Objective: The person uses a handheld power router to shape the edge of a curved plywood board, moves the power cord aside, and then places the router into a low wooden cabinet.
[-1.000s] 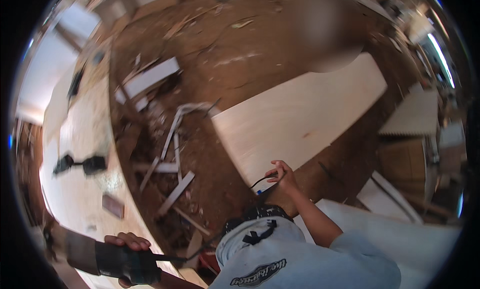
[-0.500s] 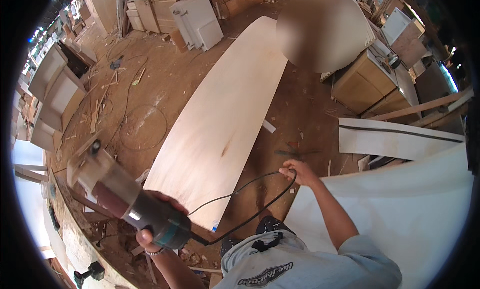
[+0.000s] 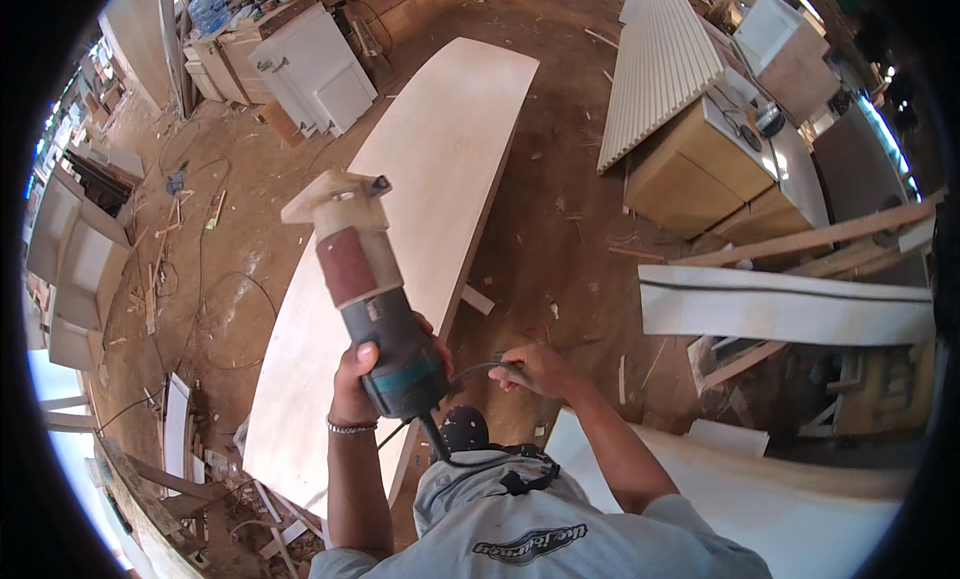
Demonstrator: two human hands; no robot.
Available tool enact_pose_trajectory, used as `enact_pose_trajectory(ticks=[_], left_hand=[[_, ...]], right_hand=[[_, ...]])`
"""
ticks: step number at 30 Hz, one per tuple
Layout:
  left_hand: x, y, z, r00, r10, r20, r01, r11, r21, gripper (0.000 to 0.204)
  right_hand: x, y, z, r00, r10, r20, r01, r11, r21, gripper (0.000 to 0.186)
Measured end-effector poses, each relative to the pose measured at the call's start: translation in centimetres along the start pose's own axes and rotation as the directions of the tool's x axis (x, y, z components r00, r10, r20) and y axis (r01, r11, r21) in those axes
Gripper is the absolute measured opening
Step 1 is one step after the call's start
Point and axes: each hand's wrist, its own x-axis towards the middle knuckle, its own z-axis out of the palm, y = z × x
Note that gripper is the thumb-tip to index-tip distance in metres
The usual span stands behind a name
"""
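My left hand (image 3: 352, 387) grips a trim router (image 3: 390, 341) by its dark grey and teal motor body. The router is raised in front of me, its clear base (image 3: 345, 214) tipped up and away. To the right, my right hand (image 3: 540, 371) is closed on the black power cord (image 3: 472, 371), which runs from the router's lower end. Beyond and below the router lies a long pale wooden panel (image 3: 430, 144) with a curved left edge. The router hides part of that panel. Its bit cannot be made out.
At the right, a ribbed white panel (image 3: 665, 74) leans on a wooden cabinet (image 3: 690, 169). A white strip with a dark line (image 3: 790, 304) lies nearer, above a large white sheet (image 3: 640, 489). Loose cords and offcuts litter the brown floor (image 3: 225, 279). A white door (image 3: 312, 69) stands far left.
My left hand has swung the router rightward and more upright, over the panel. The right hand, still on the cord, has come closer to it. The view has shifted.
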Motion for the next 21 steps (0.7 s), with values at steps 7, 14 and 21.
enact_pose_trajectory(ticks=[7,14,21], left_hand=[[21.2,0.6,-3.0,0.989,-0.118,-0.093,0.13,0.982,0.139,0.075],[44.1,-0.5,-5.1,0.93,-0.367,-0.007,0.351,0.895,-0.274,0.068],[57.2,1.2,-8.4,0.859,-0.497,0.121,0.511,0.821,-0.255,0.07]], right_hand=[[9.5,-4.2,-17.1,0.767,-0.381,-0.516,0.212,0.91,-0.356,0.028],[24.7,-12.2,-30.1,0.584,-0.75,-0.311,0.297,0.553,-0.778,0.065],[40.4,-8.5,-43.4,0.49,-0.872,-0.006,0.447,0.256,-0.857,0.058]])
